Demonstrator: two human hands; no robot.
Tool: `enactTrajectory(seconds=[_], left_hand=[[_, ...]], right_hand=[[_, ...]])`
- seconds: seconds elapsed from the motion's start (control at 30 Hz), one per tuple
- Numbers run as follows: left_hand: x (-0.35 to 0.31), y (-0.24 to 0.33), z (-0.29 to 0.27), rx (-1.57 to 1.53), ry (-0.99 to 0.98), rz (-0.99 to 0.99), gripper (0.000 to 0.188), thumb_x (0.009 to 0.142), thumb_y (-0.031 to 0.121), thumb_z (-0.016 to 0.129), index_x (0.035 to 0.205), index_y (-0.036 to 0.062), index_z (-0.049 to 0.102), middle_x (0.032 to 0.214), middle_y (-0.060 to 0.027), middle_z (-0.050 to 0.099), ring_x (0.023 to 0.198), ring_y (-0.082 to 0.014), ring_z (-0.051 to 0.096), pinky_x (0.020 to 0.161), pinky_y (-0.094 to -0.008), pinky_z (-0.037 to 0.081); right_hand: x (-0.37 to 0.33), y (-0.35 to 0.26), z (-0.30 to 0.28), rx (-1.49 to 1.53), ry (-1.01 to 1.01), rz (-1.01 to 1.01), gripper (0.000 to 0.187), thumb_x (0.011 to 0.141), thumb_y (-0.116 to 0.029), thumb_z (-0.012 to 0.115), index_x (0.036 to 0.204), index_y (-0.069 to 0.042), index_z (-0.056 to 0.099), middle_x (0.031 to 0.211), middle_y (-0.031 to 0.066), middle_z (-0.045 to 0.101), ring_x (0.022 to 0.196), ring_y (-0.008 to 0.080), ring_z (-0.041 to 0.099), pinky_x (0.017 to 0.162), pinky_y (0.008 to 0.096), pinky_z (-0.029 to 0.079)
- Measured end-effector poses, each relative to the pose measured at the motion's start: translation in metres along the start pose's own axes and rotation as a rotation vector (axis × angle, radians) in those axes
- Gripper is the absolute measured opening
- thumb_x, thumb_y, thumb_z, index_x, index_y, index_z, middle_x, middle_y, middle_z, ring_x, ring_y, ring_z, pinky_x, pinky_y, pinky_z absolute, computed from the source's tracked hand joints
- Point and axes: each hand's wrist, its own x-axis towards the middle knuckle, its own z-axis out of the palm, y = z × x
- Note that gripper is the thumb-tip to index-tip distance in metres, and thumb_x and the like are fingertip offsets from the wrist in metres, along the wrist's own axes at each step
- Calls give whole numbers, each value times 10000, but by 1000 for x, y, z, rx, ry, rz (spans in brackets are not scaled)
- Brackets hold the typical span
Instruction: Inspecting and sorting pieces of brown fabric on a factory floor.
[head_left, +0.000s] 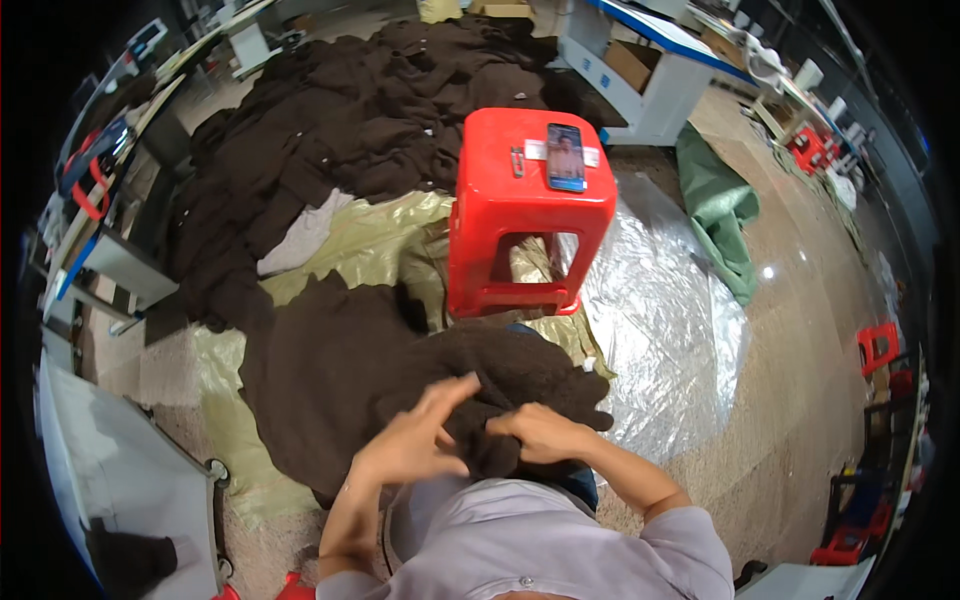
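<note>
Fingers of our left hand (418,442) spread wide above the brown cloth (330,395); those of our right hand (545,435) curl against it, grip unclear. Draped over our lap (582,488), before the red stool's near edge (525,213), it could slip if held slackly.

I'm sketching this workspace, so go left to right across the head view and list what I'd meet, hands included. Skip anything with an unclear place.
Grey wheeled cart → left hand → right hand → green sheet → small red stool near the right edge.
</note>
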Motion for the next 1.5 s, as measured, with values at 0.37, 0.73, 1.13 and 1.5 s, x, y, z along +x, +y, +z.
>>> enactTrajectory(seconds=[0.37,0.73,1.13,1.5], left_hand=[[35,-151,-11,-246,-369,316,660,707,228,843,1293,49,597,1294,-124,614,1194,-214,560,1063,-378,418],[231,154,-363,-803,822,1034,421,986,165,506,1394,185,401,1206,-90,603,911,-250,668,905,-457,536],[252,-8,-276,-117,772,425,308,896,28,625,1203,31,640,878,-2,628,719,-64,540,618,-239,471],[4,-357,33,794,115,-999,987,652,402,833,1487,235,334,1615,-124,132,1494,-322,131,1057,-736,243]], right_hand=[[7,-75,-71,485,236,-398,440,818,-44,657,1246,-5,563,1148,147,592,1082,302,569,938,366,438],[14,40,2,237,904,143,218,862,-61,672,1075,-15,668,1024,107,660,1011,225,624,909,329,470],[14,52,59,-136,525,85,167,827,-124,686,992,-104,667,976,64,617,966,255,579,892,399,390],[10,66,86,-395,352,44,50,822,-128,639,839,-89,665,830,67,604,896,248,584,993,408,397]])
